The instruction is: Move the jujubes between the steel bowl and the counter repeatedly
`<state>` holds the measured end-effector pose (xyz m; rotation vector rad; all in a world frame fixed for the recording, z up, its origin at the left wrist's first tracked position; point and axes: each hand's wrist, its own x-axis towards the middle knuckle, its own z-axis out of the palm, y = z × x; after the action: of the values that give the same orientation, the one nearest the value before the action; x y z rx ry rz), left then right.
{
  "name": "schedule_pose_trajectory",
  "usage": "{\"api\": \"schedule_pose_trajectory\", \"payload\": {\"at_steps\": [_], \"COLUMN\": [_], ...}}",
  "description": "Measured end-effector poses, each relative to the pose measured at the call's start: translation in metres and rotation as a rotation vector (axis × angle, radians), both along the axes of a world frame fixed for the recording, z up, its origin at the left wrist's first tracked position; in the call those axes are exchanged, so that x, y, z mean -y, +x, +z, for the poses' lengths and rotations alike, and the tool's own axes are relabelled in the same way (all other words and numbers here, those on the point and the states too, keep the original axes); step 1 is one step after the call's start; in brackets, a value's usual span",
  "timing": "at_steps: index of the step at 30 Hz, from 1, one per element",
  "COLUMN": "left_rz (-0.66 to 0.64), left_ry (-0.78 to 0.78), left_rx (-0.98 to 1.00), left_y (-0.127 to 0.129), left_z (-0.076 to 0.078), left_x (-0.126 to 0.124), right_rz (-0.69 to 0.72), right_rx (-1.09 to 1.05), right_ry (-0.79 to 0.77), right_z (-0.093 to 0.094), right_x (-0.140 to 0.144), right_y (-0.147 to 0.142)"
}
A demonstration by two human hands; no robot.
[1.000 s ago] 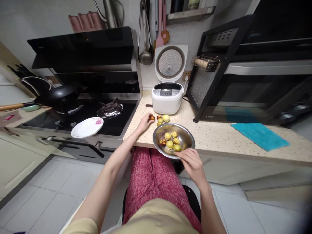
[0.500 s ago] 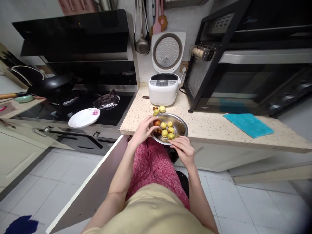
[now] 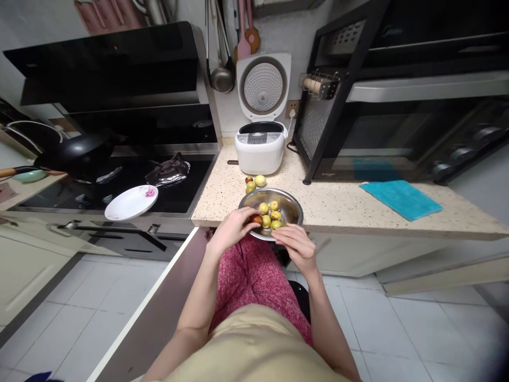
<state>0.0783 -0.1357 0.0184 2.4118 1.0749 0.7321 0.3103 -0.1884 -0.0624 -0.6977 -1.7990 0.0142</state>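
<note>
A shallow metal bowl (image 3: 293, 208) sits at the counter's front edge, with several yellow-green jujubes (image 3: 265, 221) inside. My left hand (image 3: 234, 229) reaches over its left side, thumb and fingers closed about a red-brown jujube (image 3: 256, 218); the fingers partly cover it. My right hand (image 3: 297, 246) pinches the near right rim of the bowl. Just behind the bowl, a few more jujubes (image 3: 260, 181) lie on the counter, one of them brownish.
A white rice cooker (image 3: 259, 154) stands open behind the bowl. To the left, a white plate (image 3: 129, 204) rests at the stove's front edge. A teal cloth (image 3: 401, 199) lies to the right, before a black oven (image 3: 377, 138). An open cabinet door (image 3: 159, 297) juts out beside my legs.
My left hand has moved further into the bowl and its fingers have closed around the brown jujube. My right hand stays at the rim. The view has shifted slightly.
</note>
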Motion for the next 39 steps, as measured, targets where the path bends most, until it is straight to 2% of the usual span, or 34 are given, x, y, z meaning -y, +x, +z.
{"api": "schedule_pose_trajectory", "payload": {"at_steps": [3, 11, 23, 29, 32, 35, 39], "left_rz": [0.001, -0.116, 0.001, -0.008, 0.016, 0.087, 0.184], "left_ry": [-0.048, -0.051, -0.016, 0.033, 0.099, 0.198, 0.298], "left_rx": [-0.035, -0.138, -0.268, -0.123, -0.008, 0.141, 0.235], "left_y": [0.001, 0.004, 0.017, 0.010, 0.002, -0.007, -0.014], "left_z": [0.005, 0.011, 0.006, 0.007, 0.004, -0.002, -0.018], "left_x": [-0.002, -0.019, -0.022, -0.015, -0.019, -0.038, -0.076], "right_rz": [0.019, 0.012, 0.013, 0.004, -0.006, -0.011, -0.012], "right_rx": [0.008, 0.004, -0.026, -0.030, -0.019, -0.019, -0.007], "right_ry": [-0.011, -0.050, -0.026, -0.039, -0.038, -0.035, -0.053], "right_z": [0.002, 0.002, 0.003, 0.002, 0.001, 0.001, 0.000], "right_x": [0.000, 0.001, 0.001, 0.002, 0.002, 0.002, 0.003], "right_y": [0.002, 0.002, 0.001, 0.000, 0.000, -0.001, 0.000]}}
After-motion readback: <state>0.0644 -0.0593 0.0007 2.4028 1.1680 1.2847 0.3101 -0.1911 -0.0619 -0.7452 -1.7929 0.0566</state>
